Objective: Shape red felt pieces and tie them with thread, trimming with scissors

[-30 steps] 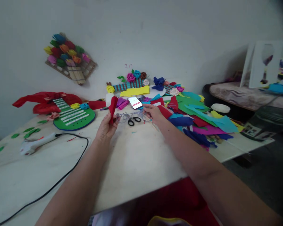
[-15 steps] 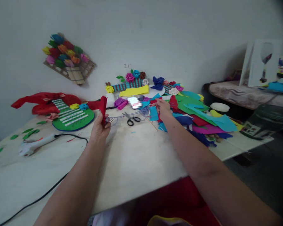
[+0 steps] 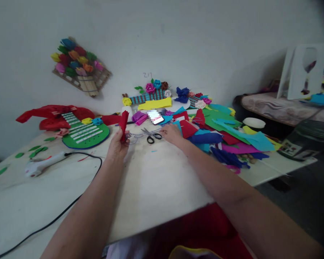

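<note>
My left hand is closed around the lower end of a rolled piece of red crepe paper, which stands upright above the fingers. Thin greyish string runs from beside that hand across the table. At the other side my right hand pinches the string between thumb and fingers. Between the two hands lie black-handled scissors with their blades apart. Just behind the right hand is a phone, its screen lit and partly blurred out.
Coloured paper pieces are heaped on the right, near a dark jar. To the left lie a white glue gun with its black cord, green paper leaves and a green guitar-shaped craft. Paper flowers stand against the wall.
My right hand has come left and nearer from the paper heap, drawing the string toward the scissors. My left hand still holds the red crepe paper, nearly in place.
</note>
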{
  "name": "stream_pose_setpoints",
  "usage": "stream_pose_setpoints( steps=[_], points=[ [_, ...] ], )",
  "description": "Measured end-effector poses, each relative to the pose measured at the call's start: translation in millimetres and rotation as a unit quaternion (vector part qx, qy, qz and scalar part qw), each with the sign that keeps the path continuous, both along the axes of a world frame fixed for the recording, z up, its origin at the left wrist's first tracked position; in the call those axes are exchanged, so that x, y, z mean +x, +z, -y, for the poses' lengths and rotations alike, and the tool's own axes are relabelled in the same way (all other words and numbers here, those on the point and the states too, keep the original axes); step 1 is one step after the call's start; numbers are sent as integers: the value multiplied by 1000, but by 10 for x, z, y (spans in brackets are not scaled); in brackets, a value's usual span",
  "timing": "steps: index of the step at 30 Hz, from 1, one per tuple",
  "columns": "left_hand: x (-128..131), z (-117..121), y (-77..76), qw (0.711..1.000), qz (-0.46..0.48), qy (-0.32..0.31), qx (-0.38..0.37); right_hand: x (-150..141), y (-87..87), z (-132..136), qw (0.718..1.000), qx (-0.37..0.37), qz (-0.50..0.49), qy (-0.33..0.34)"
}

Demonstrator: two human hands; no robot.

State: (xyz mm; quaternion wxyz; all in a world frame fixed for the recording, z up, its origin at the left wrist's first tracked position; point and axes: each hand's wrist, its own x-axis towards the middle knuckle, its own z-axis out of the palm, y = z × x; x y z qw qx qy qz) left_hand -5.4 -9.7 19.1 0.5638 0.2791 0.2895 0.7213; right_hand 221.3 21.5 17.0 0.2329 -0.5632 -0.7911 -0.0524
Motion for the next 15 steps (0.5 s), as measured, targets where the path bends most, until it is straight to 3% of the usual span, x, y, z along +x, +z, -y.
stream_pose_setpoints(
  steps=[4,11,15],
  points=[
    [21,-11,-16,1000,-22,-2,-3,-128,-91,14,999,-33,0,28],
    [76,-21,-52,998,-70,8,-5,-197,-122,29,999,-52,2,-7],
    [92,-25,-63,994,-106,20,-3,-160,-178,-44,998,-49,-46,-9]
  ],
)
